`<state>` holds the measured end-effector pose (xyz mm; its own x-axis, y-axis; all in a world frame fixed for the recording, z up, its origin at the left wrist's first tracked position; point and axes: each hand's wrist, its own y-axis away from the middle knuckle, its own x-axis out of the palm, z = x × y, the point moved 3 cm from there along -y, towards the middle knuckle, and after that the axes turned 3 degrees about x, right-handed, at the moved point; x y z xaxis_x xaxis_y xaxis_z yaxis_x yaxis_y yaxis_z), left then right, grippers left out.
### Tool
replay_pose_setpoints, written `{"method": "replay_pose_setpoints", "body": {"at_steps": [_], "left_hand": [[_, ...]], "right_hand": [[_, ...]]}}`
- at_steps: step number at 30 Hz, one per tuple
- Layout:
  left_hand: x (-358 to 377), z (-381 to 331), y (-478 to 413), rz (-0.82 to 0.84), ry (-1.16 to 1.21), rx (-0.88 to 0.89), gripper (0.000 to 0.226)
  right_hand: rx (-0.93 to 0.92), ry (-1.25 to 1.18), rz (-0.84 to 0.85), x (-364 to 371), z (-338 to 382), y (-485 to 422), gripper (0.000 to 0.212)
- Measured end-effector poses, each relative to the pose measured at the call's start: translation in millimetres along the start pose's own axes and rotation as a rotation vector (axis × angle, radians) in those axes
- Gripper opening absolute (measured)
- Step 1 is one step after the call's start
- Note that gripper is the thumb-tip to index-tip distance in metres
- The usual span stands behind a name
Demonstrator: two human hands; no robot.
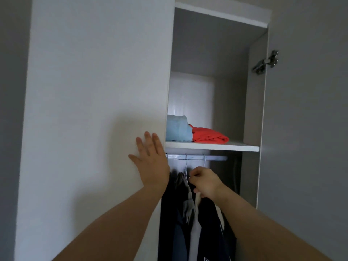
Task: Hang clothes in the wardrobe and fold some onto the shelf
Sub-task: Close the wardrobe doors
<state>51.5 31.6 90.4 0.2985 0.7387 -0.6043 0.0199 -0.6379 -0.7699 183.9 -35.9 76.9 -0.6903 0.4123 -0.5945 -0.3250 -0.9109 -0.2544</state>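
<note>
Your left hand is pressing flat on closed wardrobe door, fingers straight, slightly spread. Right of it, on shelf, folded blue garment is lying against folded red garment. Under shelf, your right hand is gripping hanger hooked on rail, fingers curled tight, dark garment hanging below among other clothes. Far right, open door is showing metal hinge.

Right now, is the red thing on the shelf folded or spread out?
Folded. The red garment lies as a small layered bundle on the shelf, touching the folded blue garment.
</note>
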Motion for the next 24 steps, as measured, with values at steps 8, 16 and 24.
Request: {"method": "replay_pose_setpoints", "body": {"at_steps": [8,16,24], "left_hand": [[41.0,-6.9,-27.4,-0.008,-0.037,-0.027,0.058],[58.3,-6.8,-37.7,0.029,0.022,0.007,0.079],[33.4,-6.7,-31.5,0.079,0.277,0.256,0.083]], "right_hand": [[-0.012,-0.037,0.05,19.0,-17.5,-47.6,0.009],[0.081,0.042,0.0,23.9,-26.8,-56.2,0.013],[0.181,0.043,-0.174,2.0,-9.6,-31.5,0.01]]}}
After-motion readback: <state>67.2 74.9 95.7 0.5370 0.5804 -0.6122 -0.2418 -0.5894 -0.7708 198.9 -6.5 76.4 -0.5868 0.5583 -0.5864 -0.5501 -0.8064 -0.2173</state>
